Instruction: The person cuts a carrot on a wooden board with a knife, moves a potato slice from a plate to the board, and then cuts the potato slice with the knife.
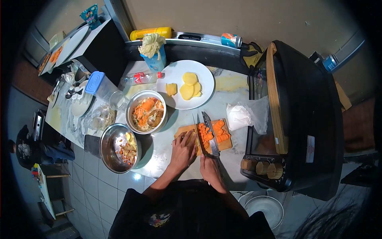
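Observation:
A wooden cutting board (226,144) lies in front of me with chopped carrot (205,134) on it. My left hand (184,150) presses its bent fingers on a pale yellow piece (193,138), seemingly potato, at the board's left side. In my right hand (211,169) is a knife (198,133), its blade seen nearly edge-on beside that piece. A second, broader knife (212,137) lies across the board among the carrot. Beyond the board, a white plate (169,103) holds several yellow potato slices (189,85).
To the left stand a white pot (129,119) of shredded vegetables and a steel bowl (106,155) of peelings. A plastic bottle (139,78) lies behind. On the right are a bag of white powder (240,116) and a black oven (310,119). Another person (36,147) is far left.

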